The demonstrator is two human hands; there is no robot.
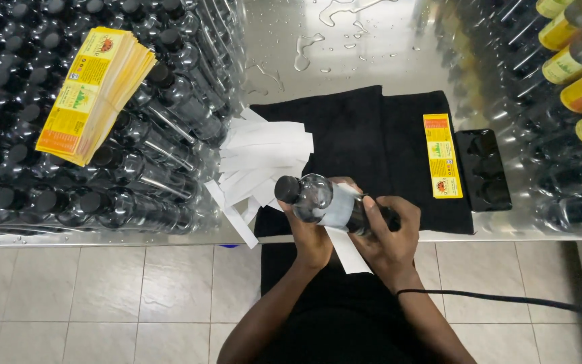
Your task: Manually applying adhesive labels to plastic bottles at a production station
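Head view: both hands, left hand (314, 232) and right hand (389, 232), clasp one bottle (321, 201). One yellow label (442, 156) lies on the black cloth (365, 135) near the table edge (102, 237).

Yellow label (442, 156) on black cloth (365, 135)

I see bright, even overhead light. Glare streaks the wet steel table (372, 40). Edges bend slightly; the far bottles (574, 67) look soft.
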